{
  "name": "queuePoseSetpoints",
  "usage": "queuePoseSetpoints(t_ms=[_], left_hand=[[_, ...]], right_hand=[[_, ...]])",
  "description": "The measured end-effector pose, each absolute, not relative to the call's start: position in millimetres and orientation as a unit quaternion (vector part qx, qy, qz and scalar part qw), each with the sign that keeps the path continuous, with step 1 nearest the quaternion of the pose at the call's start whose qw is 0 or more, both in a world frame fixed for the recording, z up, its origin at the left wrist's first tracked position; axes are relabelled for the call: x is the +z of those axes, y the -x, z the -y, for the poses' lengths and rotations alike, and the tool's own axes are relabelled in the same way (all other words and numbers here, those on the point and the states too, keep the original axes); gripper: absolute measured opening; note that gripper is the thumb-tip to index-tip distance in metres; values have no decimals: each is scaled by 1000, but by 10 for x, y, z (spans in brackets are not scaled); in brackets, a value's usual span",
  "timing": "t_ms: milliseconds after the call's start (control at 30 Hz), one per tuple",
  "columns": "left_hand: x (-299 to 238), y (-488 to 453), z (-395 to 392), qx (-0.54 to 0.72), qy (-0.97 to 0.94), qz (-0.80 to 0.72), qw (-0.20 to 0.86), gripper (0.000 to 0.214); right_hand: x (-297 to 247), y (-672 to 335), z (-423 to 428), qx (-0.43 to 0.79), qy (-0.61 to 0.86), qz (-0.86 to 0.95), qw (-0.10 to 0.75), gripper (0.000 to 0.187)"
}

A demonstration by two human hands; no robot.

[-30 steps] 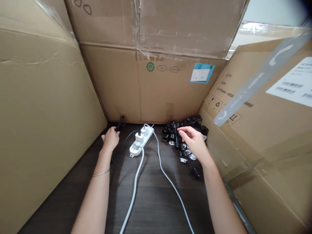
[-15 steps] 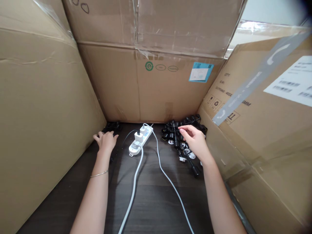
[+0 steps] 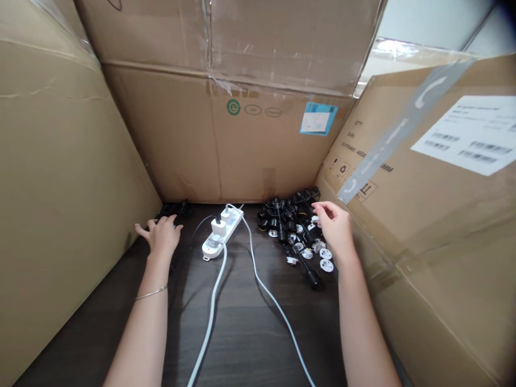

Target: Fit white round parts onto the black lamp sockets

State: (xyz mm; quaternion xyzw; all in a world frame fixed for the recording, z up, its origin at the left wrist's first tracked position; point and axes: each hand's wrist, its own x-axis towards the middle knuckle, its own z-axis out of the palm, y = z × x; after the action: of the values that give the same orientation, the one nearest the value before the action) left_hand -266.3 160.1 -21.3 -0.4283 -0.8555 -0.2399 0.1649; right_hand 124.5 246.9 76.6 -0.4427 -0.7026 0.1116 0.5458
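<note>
My left hand (image 3: 161,235) lies flat on the dark tabletop (image 3: 250,328) at the far left, fingers spread, fingertips by a small black object (image 3: 176,210) against the back box. My right hand (image 3: 336,228) hovers over the right side of a pile of black plugs and cables (image 3: 288,223), fingers curled loosely with nothing visibly in them. Between the hands sits a white power strip (image 3: 220,234) with white chargers plugged in. A thin black lead (image 3: 198,226) runs from it toward my left hand.
Large cardboard boxes wall the space: one on the left (image 3: 60,188), one at the back (image 3: 242,145), one on the right (image 3: 435,215). Two white cables (image 3: 258,279) run from the strip toward me across the dark wood.
My left hand slid left and flattened, letting go of the black object it held up by the back box. My right hand moved right across the pile. The view shifted right.
</note>
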Motion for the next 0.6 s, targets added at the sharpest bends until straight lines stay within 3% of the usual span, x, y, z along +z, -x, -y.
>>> queuePoseSetpoints(t_ms=[100, 167, 300, 600], left_hand=[[-197, 2667, -1604, -245, 433, 854, 152, 39], [-152, 2676, -1590, -262, 431, 849, 158, 41], [84, 2683, -1510, -332, 418, 826, 179, 43], [736, 2086, -1435, -443, 525, 691, 224, 34]], right_hand=[[714, -1407, -2575, 35, 524, 680, 511, 27], [681, -1433, -2599, 16, 587, 678, 442, 25], [644, -1297, -2559, 55, 627, 724, 283, 23], [553, -988, -2478, 76, 645, 759, 49, 21]])
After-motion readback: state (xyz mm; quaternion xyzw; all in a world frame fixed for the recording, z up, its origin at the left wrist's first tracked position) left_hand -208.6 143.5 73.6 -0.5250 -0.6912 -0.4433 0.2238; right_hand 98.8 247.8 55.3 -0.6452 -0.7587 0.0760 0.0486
